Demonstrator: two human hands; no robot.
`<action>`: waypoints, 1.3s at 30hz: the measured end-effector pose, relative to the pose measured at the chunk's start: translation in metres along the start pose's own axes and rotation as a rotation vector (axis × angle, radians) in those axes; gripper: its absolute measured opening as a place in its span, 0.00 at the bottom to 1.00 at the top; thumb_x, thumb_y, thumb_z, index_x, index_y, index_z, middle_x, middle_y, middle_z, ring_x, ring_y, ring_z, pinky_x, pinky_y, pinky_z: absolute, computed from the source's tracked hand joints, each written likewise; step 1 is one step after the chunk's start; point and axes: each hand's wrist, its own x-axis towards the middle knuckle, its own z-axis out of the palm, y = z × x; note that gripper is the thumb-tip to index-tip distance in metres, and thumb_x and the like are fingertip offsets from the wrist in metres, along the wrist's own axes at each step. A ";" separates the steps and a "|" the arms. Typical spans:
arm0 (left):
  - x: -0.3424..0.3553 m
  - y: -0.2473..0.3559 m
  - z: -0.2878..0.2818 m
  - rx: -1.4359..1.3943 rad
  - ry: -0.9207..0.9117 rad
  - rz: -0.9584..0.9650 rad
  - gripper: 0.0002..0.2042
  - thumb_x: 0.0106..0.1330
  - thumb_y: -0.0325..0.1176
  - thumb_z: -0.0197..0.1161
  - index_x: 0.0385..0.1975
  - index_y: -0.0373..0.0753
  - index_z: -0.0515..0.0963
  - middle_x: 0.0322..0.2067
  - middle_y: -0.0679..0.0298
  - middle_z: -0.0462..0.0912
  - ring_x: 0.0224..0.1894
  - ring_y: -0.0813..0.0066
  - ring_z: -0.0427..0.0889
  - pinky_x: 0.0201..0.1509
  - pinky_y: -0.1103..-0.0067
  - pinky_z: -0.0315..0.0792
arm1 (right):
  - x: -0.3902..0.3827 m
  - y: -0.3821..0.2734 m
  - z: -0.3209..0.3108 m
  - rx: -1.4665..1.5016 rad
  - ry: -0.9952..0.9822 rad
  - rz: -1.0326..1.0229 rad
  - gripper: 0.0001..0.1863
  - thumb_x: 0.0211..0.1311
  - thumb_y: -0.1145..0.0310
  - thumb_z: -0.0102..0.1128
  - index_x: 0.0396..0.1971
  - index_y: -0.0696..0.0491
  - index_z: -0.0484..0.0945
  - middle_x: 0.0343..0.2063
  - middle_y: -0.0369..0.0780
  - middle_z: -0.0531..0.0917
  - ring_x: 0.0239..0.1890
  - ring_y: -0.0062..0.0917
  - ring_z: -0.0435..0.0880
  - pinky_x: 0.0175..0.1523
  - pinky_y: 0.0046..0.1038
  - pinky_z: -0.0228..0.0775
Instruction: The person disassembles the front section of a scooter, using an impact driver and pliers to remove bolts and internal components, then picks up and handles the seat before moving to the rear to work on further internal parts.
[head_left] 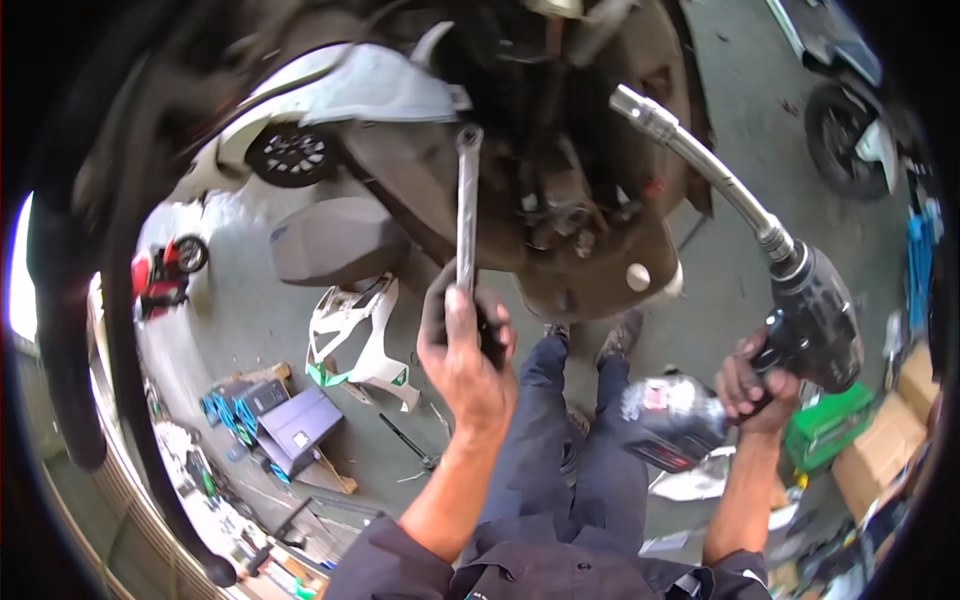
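My left hand (462, 350) grips a long steel ring wrench (467, 210), its ring end raised in front of the vehicle's dark underside. In my right hand (750, 385) is a black cordless power tool (808, 315) fitted with a long shiny extension (745, 200) and socket (640, 105), angled up toward the upper middle. The socket's tip is near the edge of a dark plastic vehicle body (590, 285), with grimy metal parts (570, 200) inside. Neither tool visibly touches it.
A grey seat (335, 240) and white panel (350, 335) lie below the vehicle's left side. A red scooter (160, 275) stands left, another scooter (840, 130) upper right. Boxes (880, 450) and a green case (828, 420) sit right, a purple box (298, 425) lower left.
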 end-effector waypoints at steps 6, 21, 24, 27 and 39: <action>-0.083 -0.029 0.038 -0.016 -0.322 -0.099 0.21 0.78 0.41 0.53 0.58 0.27 0.68 0.33 0.52 0.84 0.50 0.50 0.83 0.53 0.61 0.78 | -0.060 0.078 0.039 -0.842 0.491 -0.160 0.32 0.54 0.70 0.68 0.61 0.55 0.72 0.51 0.38 0.79 0.50 0.26 0.79 0.55 0.28 0.73; -0.103 -0.132 0.017 0.441 -1.170 -0.609 0.19 0.76 0.39 0.57 0.54 0.28 0.73 0.37 0.47 0.87 0.45 0.62 0.85 0.55 0.69 0.76 | -0.145 0.179 0.011 0.019 0.592 -0.332 0.48 0.58 0.60 0.72 0.72 0.61 0.52 0.63 0.43 0.69 0.65 0.27 0.69 0.70 0.32 0.61; -0.124 -0.187 -0.001 0.622 -1.336 -0.723 0.18 0.76 0.38 0.57 0.52 0.27 0.76 0.41 0.51 0.87 0.48 0.69 0.83 0.59 0.72 0.73 | -0.158 0.228 -0.012 -0.058 0.961 -0.347 0.42 0.56 0.59 0.78 0.65 0.61 0.64 0.57 0.40 0.75 0.61 0.22 0.73 0.67 0.29 0.66; -0.151 -0.257 -0.021 0.778 -1.406 -0.801 0.16 0.76 0.38 0.57 0.47 0.29 0.79 0.39 0.55 0.87 0.40 0.73 0.82 0.51 0.76 0.76 | -0.160 0.281 -0.055 0.226 1.199 -0.510 0.29 0.56 0.68 0.77 0.55 0.58 0.74 0.50 0.37 0.81 0.52 0.20 0.80 0.59 0.26 0.74; -0.211 -0.616 -0.054 1.614 -1.778 -0.253 0.14 0.71 0.38 0.63 0.48 0.35 0.84 0.22 0.60 0.81 0.24 0.78 0.76 0.30 0.75 0.72 | -0.325 0.455 -0.279 0.425 1.975 -0.386 0.30 0.52 0.61 0.77 0.52 0.56 0.73 0.43 0.39 0.81 0.46 0.25 0.79 0.56 0.31 0.72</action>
